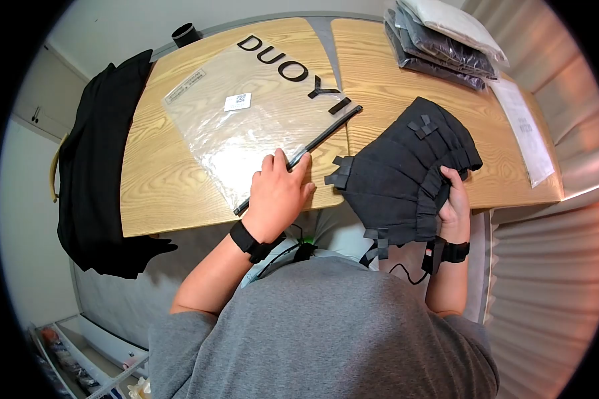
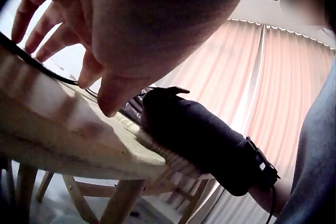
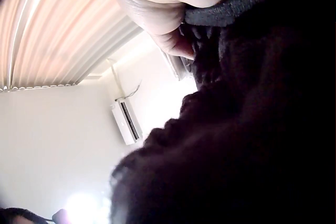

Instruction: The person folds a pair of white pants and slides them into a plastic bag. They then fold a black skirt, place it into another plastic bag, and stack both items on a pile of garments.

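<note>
A clear plastic zip bag (image 1: 246, 126) printed "DUOYI" lies flat on the wooden table (image 1: 160, 186). My left hand (image 1: 279, 189) rests on its near edge, fingers on the black zipper strip (image 1: 299, 153); the fingers (image 2: 37, 22) spread over the bag. My right hand (image 1: 454, 199) grips a folded black pleated garment (image 1: 406, 173) by its right side, holding it partly on the table's front edge. In the right wrist view the black garment (image 3: 247, 145) fills the frame, pinched by my fingers (image 3: 157, 8). In the left wrist view the garment (image 2: 199, 140) hangs over the table edge.
A black cloth (image 1: 93, 159) drapes over the table's left end. A stack of bagged garments (image 1: 439, 43) sits at the far right corner, with a flat clear bag (image 1: 529, 130) beside it. A black cylinder (image 1: 185, 34) stands at the far edge.
</note>
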The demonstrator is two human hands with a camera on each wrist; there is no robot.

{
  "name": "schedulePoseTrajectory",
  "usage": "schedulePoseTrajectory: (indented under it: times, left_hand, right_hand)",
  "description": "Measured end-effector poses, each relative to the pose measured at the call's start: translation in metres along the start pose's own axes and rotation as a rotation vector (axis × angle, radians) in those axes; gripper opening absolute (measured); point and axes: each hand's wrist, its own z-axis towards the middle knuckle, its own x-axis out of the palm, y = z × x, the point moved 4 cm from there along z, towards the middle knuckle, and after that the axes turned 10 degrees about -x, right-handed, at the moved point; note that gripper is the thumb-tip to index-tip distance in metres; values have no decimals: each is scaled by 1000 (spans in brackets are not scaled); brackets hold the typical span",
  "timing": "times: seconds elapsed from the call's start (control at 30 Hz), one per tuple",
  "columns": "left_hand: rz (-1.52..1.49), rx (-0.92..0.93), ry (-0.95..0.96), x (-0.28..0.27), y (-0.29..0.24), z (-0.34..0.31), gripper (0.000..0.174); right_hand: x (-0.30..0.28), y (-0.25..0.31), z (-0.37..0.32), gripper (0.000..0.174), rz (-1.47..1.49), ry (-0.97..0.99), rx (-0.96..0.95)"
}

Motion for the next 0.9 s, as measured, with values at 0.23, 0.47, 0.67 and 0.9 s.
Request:
schedulePoseTrajectory:
  times: [0.23, 0.47, 0.67, 0.9]
  left_hand:
    - [-35, -33, -10, 2, 4, 2, 51]
    - [-21, -6, 14, -1, 2, 3, 51]
    - [-13, -22, 7, -2, 1, 3, 51]
    - [-201, -64, 62, 12, 24, -8, 55]
  right_hand:
    - [-1, -1, 0, 36, 8, -17, -1]
    - [2, -2, 0, 36, -8, -17, -22]
    - [-1, -1, 0, 37, -5, -27, -31]
    - [4, -2, -1, 38, 0, -39, -44]
